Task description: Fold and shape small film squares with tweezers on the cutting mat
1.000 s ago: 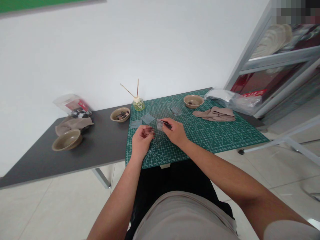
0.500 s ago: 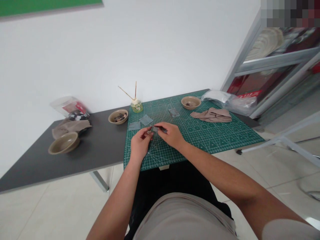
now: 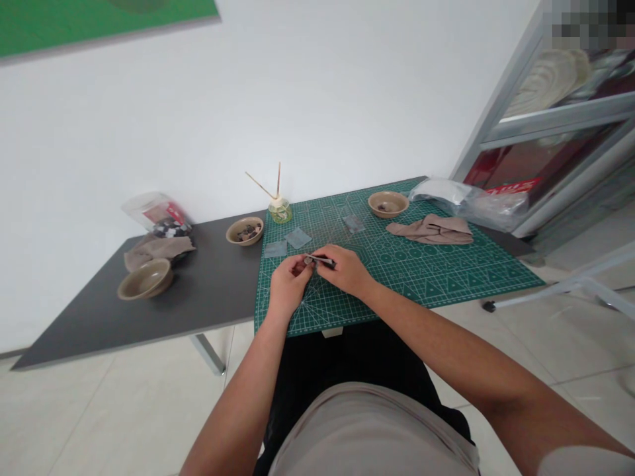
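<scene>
The right hand [image 3: 344, 268], gripping a small packet [image 3: 320, 258] above the mat [image 3: 397, 264], has now met the left hand [image 3: 289, 283], curled at the packet's edge (its hold I cannot tell), bringing both together.

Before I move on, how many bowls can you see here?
3: left bowl, on the dark tabletop by a crumpled cloth; middle bowl, also there, beside the green mat; right bowl, far back on the mat. None looks hidden.
</scene>
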Action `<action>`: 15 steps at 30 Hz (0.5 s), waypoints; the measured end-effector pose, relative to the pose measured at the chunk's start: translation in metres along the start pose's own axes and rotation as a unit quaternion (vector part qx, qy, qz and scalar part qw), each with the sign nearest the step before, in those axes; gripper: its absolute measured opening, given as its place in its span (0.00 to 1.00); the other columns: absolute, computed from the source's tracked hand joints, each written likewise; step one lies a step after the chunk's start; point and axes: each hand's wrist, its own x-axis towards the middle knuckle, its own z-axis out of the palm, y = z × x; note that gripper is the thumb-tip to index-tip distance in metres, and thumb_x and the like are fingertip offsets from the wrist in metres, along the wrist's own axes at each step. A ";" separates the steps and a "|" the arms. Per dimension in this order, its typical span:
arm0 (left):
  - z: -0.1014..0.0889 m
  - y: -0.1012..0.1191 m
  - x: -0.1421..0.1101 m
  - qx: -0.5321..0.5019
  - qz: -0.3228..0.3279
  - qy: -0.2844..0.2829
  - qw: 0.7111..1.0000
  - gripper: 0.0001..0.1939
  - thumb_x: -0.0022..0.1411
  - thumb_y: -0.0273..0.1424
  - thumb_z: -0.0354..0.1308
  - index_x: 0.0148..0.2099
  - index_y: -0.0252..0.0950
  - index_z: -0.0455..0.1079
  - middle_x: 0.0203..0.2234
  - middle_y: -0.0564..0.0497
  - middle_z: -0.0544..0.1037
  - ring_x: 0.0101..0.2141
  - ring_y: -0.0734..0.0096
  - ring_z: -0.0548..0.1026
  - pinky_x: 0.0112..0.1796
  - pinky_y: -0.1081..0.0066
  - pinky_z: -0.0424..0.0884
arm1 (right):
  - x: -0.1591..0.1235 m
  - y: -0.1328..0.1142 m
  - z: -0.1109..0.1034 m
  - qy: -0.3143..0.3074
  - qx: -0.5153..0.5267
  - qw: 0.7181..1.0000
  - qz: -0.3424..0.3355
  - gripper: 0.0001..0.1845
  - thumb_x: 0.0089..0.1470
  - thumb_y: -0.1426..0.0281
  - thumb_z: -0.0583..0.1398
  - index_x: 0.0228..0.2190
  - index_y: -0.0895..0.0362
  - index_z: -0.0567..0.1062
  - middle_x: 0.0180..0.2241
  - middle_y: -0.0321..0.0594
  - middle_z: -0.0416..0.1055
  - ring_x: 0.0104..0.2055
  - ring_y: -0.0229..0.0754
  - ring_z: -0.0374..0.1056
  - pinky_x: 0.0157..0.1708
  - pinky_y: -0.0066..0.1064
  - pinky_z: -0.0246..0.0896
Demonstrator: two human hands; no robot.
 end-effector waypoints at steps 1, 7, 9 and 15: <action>0.000 0.000 0.000 0.002 0.003 0.001 1.000 0.10 0.56 0.33 0.62 0.41 0.37 0.77 0.29 0.52 0.79 0.30 0.70 0.75 0.35 0.71 0.70 | 0.000 0.000 0.000 -0.005 0.007 1.000 0.003 0.11 0.53 0.75 0.60 0.39 0.55 0.78 0.38 0.40 0.77 0.40 0.41 0.72 0.43 0.32 0.66; 0.001 -0.005 0.002 0.016 0.010 -0.006 1.000 0.09 0.59 0.31 0.59 0.42 0.39 0.77 0.32 0.51 0.80 0.33 0.68 0.76 0.39 0.69 0.70 | 0.004 0.001 -0.003 -0.027 0.042 0.999 0.017 0.09 0.59 0.72 0.59 0.41 0.56 0.77 0.38 0.40 0.77 0.40 0.40 0.72 0.42 0.32 0.64; 0.001 -0.005 0.002 0.028 0.014 -0.006 1.000 0.09 0.60 0.31 0.58 0.42 0.39 0.77 0.34 0.50 0.80 0.34 0.67 0.76 0.40 0.67 0.70 | 0.004 0.002 -0.002 -0.037 0.041 0.998 0.022 0.09 0.59 0.72 0.59 0.40 0.56 0.77 0.38 0.40 0.77 0.40 0.40 0.72 0.42 0.32 0.64; 0.002 -0.003 0.001 0.040 0.035 -0.006 0.999 0.08 0.58 0.28 0.58 0.40 0.39 0.77 0.35 0.49 0.81 0.37 0.64 0.76 0.42 0.66 0.70 | 0.004 0.005 -0.002 -0.035 0.044 0.998 0.038 0.06 0.58 0.70 0.60 0.37 0.55 0.77 0.36 0.38 0.76 0.39 0.40 0.71 0.41 0.32 0.63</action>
